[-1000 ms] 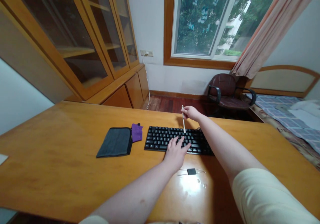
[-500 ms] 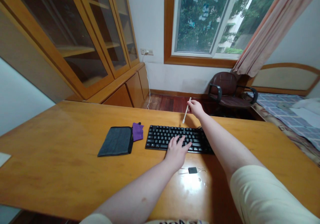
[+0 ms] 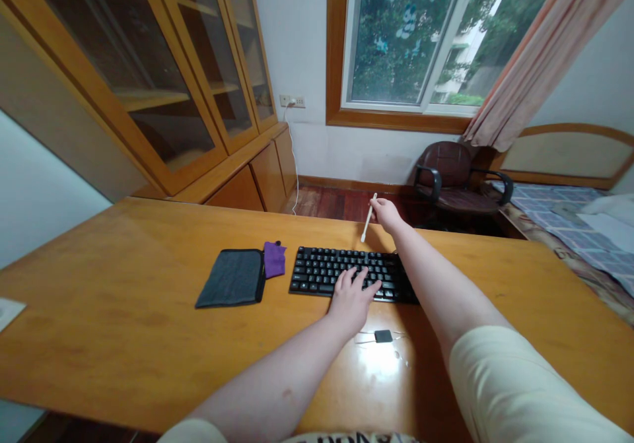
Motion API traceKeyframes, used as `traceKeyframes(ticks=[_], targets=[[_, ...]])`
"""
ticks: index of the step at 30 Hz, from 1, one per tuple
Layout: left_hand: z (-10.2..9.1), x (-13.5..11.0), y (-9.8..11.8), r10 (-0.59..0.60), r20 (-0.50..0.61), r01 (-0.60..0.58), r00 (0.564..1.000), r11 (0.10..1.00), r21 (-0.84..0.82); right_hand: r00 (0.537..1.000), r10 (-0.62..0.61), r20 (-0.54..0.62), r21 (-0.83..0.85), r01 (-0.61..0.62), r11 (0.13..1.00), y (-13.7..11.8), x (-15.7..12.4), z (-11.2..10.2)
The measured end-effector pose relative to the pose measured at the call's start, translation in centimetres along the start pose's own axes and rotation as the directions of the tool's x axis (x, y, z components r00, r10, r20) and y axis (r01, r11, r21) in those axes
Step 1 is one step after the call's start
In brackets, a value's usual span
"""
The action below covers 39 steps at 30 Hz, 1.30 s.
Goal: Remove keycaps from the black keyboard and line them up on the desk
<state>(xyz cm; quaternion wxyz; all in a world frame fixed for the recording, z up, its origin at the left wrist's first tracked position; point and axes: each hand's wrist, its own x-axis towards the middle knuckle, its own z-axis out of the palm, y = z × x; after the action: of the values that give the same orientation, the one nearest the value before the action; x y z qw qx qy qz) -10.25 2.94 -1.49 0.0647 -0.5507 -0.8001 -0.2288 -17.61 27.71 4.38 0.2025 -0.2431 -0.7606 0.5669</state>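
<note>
A black keyboard (image 3: 324, 271) lies on the wooden desk (image 3: 123, 284). My left hand (image 3: 352, 299) rests on the keyboard's front edge, fingers spread flat over the keys. My right hand (image 3: 386, 214) is stretched out beyond the keyboard's far edge and pinches a thin white stick (image 3: 368, 218), which slants down to the left with its lower tip just above the desk behind the keys. To the left of the keyboard lie a dark grey pouch (image 3: 231, 277) and a purple cloth (image 3: 274, 259).
A small dark flat item with thin wires (image 3: 383, 336) lies on the desk near my left wrist. A brown armchair (image 3: 448, 179) stands past the desk, a glass-door cabinet (image 3: 163, 80) at left, a bed (image 3: 584, 232) at right.
My right hand lifted the white stick off the keys and carried it back past the keyboard's far edge, tilting it. My left hand stayed on the keyboard.
</note>
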Motion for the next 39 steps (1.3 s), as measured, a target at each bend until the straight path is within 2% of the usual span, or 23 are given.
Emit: traceKeyframes(ticks=[7, 12, 18, 25, 39], targets=[[0.2, 0.0, -0.1, -0.006, 0.007, 0.006, 1.000, 1.000, 0.006, 0.984, 0.026, 0.175, 0.021, -0.030, 0.999, -1.0, -1.0, 5.5], [-0.1, 0.0, 0.0, -0.001, 0.021, 0.001, 1.000, 1.000, 0.005, 0.971, 0.052, 0.233, -0.006, -0.052, 0.999, -0.8, -0.6, 7.5], [0.0, -0.1, 0.0, 0.002, 0.030, -0.002, 1.000, 1.000, 0.002, 0.954, 0.064, 0.294, -0.033, -0.057, 0.998, -0.7, 0.2, 8.2], [-0.1, -0.1, 0.1, 0.006, 0.030, -0.007, 1.000, 1.000, 0.017, 0.932, 0.089, 0.350, -0.067, -0.069, 0.995, -0.4, 0.3, 8.2], [-0.1, -0.1, 0.3, -0.008, 0.034, 0.008, 0.999, 1.000, 0.018, 0.976, 0.045, 0.214, -0.230, 0.006, 0.973, 0.2, 0.9, 8.5]])
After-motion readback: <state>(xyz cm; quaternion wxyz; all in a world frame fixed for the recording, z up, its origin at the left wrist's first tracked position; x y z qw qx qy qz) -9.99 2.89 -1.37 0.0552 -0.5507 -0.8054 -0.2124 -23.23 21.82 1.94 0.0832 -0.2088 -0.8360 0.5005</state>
